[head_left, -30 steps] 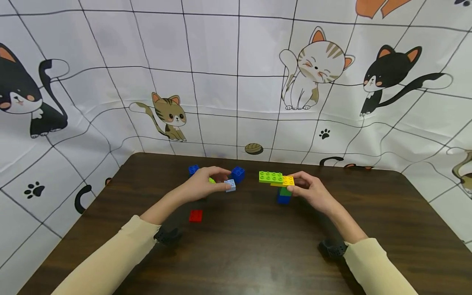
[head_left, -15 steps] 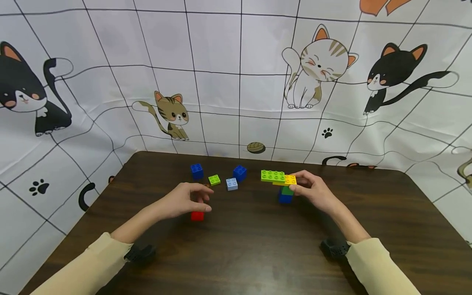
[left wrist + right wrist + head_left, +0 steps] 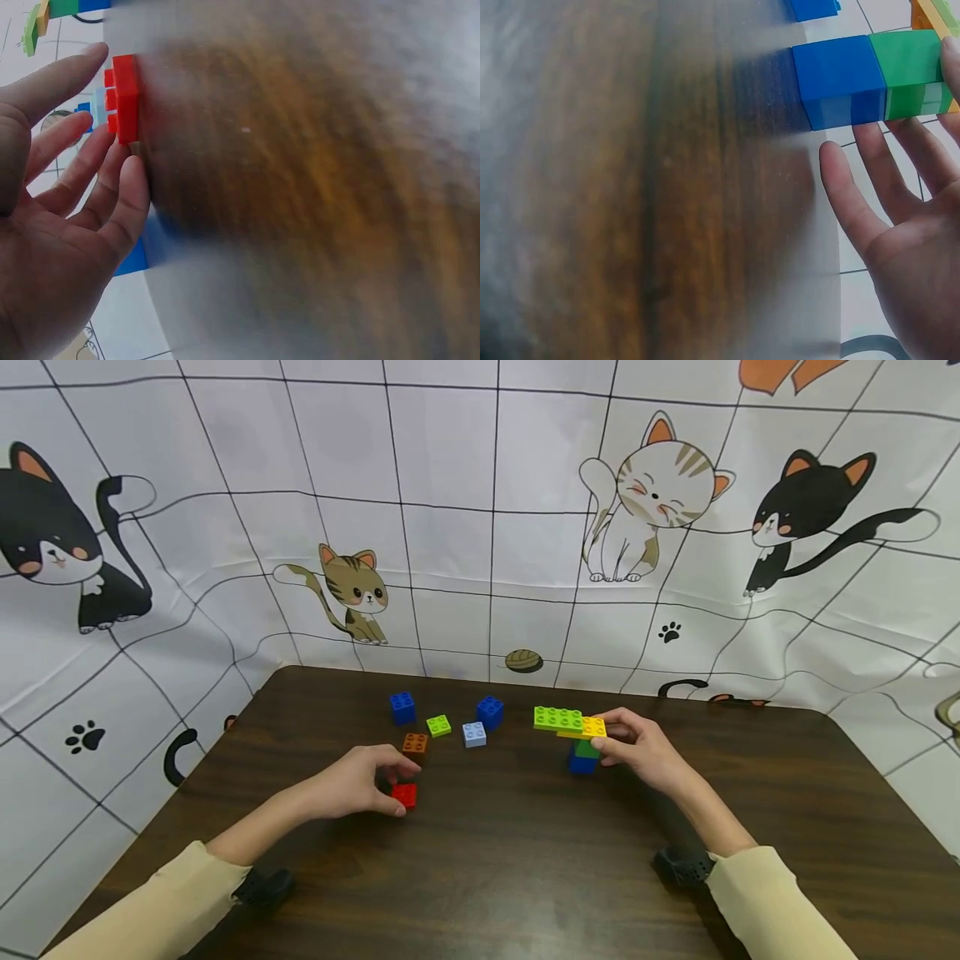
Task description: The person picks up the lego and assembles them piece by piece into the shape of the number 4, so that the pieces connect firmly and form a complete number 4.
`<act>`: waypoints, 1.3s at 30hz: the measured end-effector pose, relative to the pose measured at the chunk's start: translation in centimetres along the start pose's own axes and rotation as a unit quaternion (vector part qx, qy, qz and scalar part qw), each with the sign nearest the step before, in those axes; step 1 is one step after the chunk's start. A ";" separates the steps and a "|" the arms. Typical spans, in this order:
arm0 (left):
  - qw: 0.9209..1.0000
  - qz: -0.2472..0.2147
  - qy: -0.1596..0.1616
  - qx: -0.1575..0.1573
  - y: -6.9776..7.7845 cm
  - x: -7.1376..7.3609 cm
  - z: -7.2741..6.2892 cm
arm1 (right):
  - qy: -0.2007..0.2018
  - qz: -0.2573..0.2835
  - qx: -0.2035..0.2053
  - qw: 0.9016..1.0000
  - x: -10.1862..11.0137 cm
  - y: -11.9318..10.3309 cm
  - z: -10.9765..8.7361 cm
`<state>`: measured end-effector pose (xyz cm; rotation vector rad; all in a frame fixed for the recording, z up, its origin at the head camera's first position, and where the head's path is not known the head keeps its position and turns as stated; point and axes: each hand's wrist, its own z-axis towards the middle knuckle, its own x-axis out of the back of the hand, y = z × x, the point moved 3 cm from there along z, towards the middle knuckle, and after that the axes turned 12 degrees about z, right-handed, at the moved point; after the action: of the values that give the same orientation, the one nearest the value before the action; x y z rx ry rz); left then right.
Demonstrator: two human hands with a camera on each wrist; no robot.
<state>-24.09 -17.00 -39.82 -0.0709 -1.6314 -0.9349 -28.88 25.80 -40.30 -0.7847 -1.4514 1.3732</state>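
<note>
My left hand reaches around a red brick lying on the table, thumb and fingers on either side. In the left wrist view the red brick stands between the spread thumb and fingers, which do not close on it. My right hand pinches the yellow brick of a stack standing on the table. Under the yellow brick are a green brick and a blue brick; a long lime-green brick sits on top, jutting left.
Behind the left hand lie an orange-brown brick, a small lime brick, a light-blue brick and two dark-blue bricks, one left and one right. A cat-patterned cloth hangs behind the dark wooden table.
My left hand has moved away from the light-blue brick, down and left to the red brick. The right hand stays on the stack.
</note>
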 end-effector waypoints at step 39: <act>0.998 -0.046 -0.003 -0.041 5.0 -0.9 7.2 | -0.003 -0.027 0.013 1.000 0.3 0.1 0.1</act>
<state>-27.04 -8.91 -37.80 -0.0561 -1.6127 -1.0741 -29.07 26.01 -40.31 -0.7204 -1.4474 1.3519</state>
